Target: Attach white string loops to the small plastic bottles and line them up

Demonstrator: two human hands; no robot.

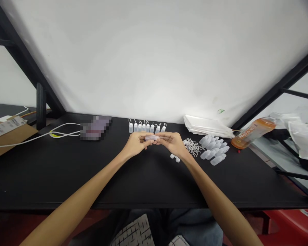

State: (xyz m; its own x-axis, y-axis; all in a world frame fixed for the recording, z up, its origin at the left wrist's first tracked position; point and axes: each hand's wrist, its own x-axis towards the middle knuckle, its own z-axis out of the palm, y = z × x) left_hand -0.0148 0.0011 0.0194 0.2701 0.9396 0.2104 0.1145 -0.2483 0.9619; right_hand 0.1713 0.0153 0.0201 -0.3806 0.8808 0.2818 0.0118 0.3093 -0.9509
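Left hand (136, 143) and right hand (172, 143) narrowly pinching one small plastic bottle (151, 137) between them for fine control, above the worktop (66, 177); upright bottles (146, 128) lined up at twelve o'clock, out of the way.

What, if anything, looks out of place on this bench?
The orange drink bottle lies on its side at the black bench's right end, and the flat item left of the small bottles is pixelated.

Workroom — black bench (36, 181), small plastic bottles (143, 128)

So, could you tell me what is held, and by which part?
The left hand and right hand pinch a small translucent plastic bottle at its two ends.
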